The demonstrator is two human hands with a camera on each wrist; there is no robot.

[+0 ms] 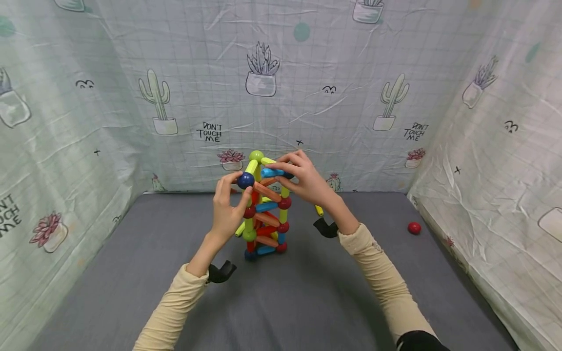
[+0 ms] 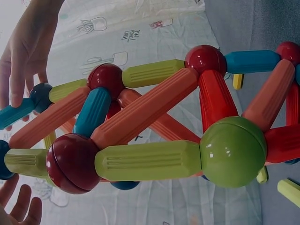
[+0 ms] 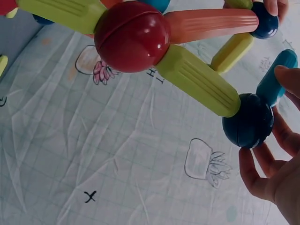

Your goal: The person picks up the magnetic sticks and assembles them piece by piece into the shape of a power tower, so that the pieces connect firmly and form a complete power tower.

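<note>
A tall tower of coloured rods and balls (image 1: 266,219) stands upright on the grey surface. At its upper left corner, the left hand (image 1: 227,207) pinches a dark blue ball (image 1: 246,180) between thumb and fingers. The right hand (image 1: 307,181) holds a blue rod (image 3: 277,77) with its thumb on the rod. That rod's lower end touches another dark blue ball (image 3: 247,120) at the upper right corner, and the right fingers lie against this ball. A light green ball (image 1: 256,156) tops the back of the tower. The left palm is hidden in the left wrist view.
A loose red ball (image 1: 414,228) lies on the grey surface (image 1: 131,273) at the right. One yellow rod (image 1: 319,210) lies behind the right wrist, another yellow-green rod (image 1: 239,229) left of the tower. A printed curtain (image 1: 298,112) surrounds the back and sides.
</note>
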